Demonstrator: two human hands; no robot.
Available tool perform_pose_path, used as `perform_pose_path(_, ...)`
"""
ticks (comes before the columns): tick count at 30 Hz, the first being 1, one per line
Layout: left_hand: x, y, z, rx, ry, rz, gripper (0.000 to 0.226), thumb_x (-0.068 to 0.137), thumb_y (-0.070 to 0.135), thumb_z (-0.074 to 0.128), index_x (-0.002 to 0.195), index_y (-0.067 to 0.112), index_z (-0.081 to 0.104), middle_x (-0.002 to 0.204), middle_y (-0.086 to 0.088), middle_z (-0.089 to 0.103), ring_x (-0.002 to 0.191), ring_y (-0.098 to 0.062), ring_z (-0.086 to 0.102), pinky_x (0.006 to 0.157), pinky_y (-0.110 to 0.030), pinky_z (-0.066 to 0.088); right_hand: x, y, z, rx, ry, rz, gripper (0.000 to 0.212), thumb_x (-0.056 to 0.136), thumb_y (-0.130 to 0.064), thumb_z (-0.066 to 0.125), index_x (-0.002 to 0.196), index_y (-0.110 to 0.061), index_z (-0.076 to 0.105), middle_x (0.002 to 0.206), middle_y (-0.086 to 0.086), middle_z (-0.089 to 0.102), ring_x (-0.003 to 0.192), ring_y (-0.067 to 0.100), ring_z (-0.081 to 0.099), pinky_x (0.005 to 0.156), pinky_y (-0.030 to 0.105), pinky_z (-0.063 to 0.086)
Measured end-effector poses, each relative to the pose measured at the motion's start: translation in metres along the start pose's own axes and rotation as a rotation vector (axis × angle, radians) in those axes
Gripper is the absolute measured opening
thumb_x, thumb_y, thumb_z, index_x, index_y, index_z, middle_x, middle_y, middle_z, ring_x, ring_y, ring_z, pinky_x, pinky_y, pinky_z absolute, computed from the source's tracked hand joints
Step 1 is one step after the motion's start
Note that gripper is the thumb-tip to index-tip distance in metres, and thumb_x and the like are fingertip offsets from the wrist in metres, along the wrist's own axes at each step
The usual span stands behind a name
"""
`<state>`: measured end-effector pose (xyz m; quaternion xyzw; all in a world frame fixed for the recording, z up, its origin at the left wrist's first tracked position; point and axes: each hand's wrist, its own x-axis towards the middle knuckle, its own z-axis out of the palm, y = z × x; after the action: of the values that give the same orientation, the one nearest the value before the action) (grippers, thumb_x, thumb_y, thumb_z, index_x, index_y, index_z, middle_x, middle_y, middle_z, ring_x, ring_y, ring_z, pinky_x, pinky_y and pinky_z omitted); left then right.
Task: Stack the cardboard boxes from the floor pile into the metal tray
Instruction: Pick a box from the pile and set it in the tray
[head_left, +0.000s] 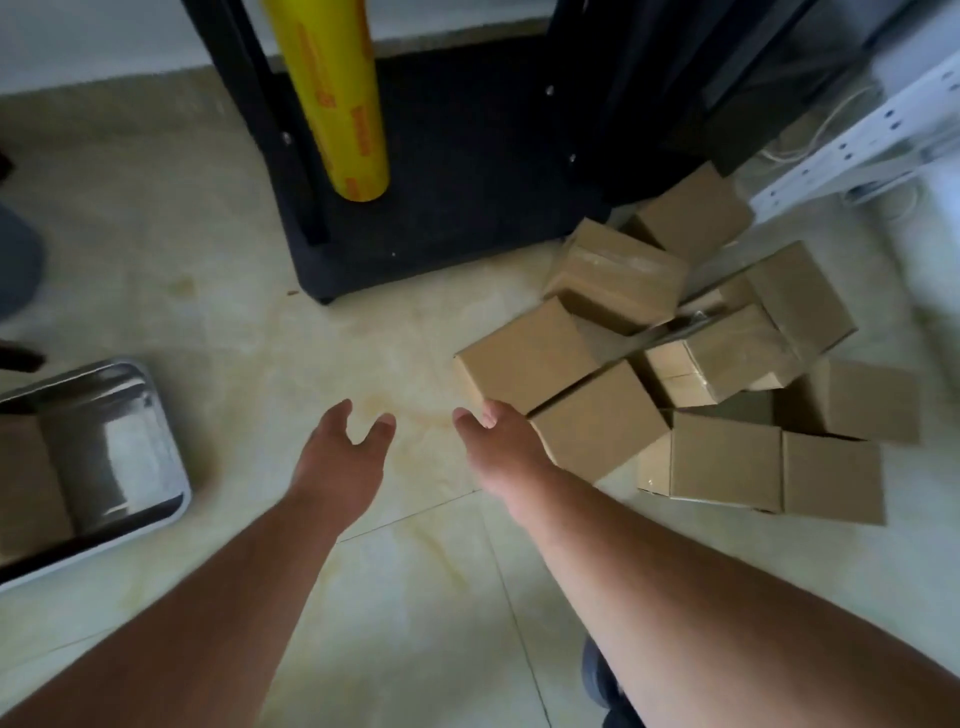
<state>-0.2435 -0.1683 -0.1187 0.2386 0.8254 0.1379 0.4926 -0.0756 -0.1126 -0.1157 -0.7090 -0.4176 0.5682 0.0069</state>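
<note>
Several brown cardboard boxes lie in a loose pile (717, 358) on the tiled floor at the right. The nearest box (597, 415) sits just right of my right hand (498, 441), which is open, fingers spread, close to the box's left face. My left hand (343, 457) hovers over bare floor in the middle, open and holding nothing. The metal tray (135, 447) lies at the far left on the floor, and a cardboard box (26, 488) is inside it at the frame's edge.
A black cart base (441, 197) stands behind, with a yellow roll of film (343, 104) upright on it. A white perforated shelf frame (852, 140) and cables are at the top right. A dark shoe (602, 686) shows at the bottom.
</note>
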Motion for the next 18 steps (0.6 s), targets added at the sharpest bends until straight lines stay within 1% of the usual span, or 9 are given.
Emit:
perform_pose_path(3, -0.008, 0.032, 0.046, 0.037, -0.042, 0.026, 0.075, 0.1, 0.057, 0.055, 0.162, 0.023, 0.033, 0.164, -0.01, 0.042, 0.149, -0.03, 0.042, 0.119, -0.044, 0.034, 0.008, 0.021, -0.05, 0.024, 0.041, 0.034, 0.069, 0.102, -0.048, 0.05, 0.16, -0.015, 0.033, 0.164, 0.006, 0.038, 0.149, 0.025, 0.039, 0.12, 0.039, 0.034)
perform_pose_path(7, -0.017, 0.067, 0.103, 0.06, -0.118, 0.055, 0.075, 0.099, 0.057, 0.057, 0.162, 0.025, 0.033, 0.165, -0.009, 0.041, 0.149, -0.029, 0.043, 0.118, -0.043, 0.036, 0.017, 0.048, -0.108, 0.043, 0.098, 0.078, 0.066, 0.104, -0.047, 0.049, 0.16, -0.015, 0.034, 0.162, 0.007, 0.041, 0.146, 0.027, 0.043, 0.114, 0.034, 0.036)
perform_pose_path(14, -0.024, 0.116, 0.187, 0.116, -0.204, 0.098, 0.074, 0.099, 0.055, 0.057, 0.162, 0.025, 0.032, 0.163, -0.012, 0.043, 0.146, -0.033, 0.046, 0.113, -0.041, 0.039, 0.033, 0.093, -0.192, 0.107, 0.171, 0.149, 0.066, 0.104, -0.047, 0.05, 0.159, -0.013, 0.036, 0.162, 0.007, 0.042, 0.145, 0.024, 0.044, 0.115, 0.032, 0.034)
perform_pose_path(18, -0.033, 0.137, 0.232, 0.152, -0.23, 0.129, 0.073, 0.101, 0.051, 0.058, 0.162, 0.021, 0.032, 0.164, -0.012, 0.042, 0.146, -0.034, 0.046, 0.112, -0.04, 0.04, 0.037, 0.126, -0.231, 0.122, 0.218, 0.198, 0.065, 0.104, -0.048, 0.049, 0.158, -0.013, 0.038, 0.16, 0.007, 0.044, 0.144, 0.025, 0.045, 0.114, 0.033, 0.035)
